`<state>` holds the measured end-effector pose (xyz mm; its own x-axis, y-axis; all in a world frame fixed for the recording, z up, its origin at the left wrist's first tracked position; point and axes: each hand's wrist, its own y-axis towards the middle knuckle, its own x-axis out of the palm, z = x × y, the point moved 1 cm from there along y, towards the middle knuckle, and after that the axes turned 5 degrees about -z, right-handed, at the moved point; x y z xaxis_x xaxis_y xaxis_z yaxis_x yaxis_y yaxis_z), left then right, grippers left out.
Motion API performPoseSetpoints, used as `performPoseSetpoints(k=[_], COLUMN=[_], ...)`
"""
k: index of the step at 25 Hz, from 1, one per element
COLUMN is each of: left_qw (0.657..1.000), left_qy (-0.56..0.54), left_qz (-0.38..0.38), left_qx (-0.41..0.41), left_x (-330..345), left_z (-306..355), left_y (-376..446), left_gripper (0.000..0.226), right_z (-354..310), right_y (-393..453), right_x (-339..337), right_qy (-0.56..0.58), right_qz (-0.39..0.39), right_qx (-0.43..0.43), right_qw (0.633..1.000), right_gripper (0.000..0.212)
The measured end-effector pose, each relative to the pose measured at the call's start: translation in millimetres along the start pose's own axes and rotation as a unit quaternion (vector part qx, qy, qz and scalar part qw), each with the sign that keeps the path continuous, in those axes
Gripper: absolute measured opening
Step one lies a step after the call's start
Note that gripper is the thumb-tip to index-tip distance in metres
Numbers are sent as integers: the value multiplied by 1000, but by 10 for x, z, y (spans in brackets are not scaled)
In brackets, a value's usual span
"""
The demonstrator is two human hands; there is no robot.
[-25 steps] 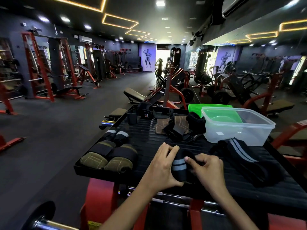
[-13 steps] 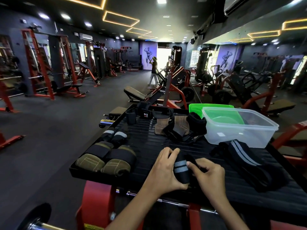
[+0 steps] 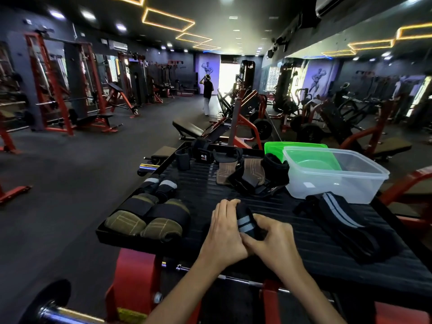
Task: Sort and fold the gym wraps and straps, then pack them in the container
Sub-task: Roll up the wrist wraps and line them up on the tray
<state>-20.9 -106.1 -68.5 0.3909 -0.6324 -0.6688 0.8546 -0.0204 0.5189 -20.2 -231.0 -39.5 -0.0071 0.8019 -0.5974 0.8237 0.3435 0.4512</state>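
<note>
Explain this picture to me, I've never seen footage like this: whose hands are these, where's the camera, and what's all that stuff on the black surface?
No machine here: a person wears a wide-angle camera on the head, looking forward and down, so you see their own two arms in a gym. The left hand and right hand together grip a rolled black wrap with grey stripes. They work on a ribbed black platform. On it lie two olive-green padded grips at the left, brown leather grips with black straps farther back, a long black strap with a grey stripe at the right, and a clear plastic container, with a green lid behind it.
</note>
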Motion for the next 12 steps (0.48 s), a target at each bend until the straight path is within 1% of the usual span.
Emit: performPoseSetpoints(k=[3, 4, 6, 7, 11, 12], left_qw=[996, 994, 993, 993, 994, 994], left_qy=[-69, -79, -83, -90, -100, -103], left_qz=[-53, -69, -76, -64, -26, -25], left_qx=[13, 25, 44, 50, 45, 42], left_x=[-62, -69, -52, -35, -17, -34], left_z=[-18, -23, -34, -34, -9, -7], left_y=[7, 7, -1, -8, -35, -38], left_gripper=[91, 97, 102, 101, 94, 93], right_z=[53, 97, 155, 169, 119, 109], right_y=[27, 34, 41, 31, -10, -10], right_x=[-108, -151, -197, -197, -101, -80], right_qy=[48, 85, 173, 185, 102, 93], right_qz=[0, 0, -15, -21, -21, -16], right_qx=[72, 98, 134, 137, 103, 99], right_qw=[996, 992, 976, 973, 989, 991], right_gripper=[21, 22, 23, 28, 68, 72])
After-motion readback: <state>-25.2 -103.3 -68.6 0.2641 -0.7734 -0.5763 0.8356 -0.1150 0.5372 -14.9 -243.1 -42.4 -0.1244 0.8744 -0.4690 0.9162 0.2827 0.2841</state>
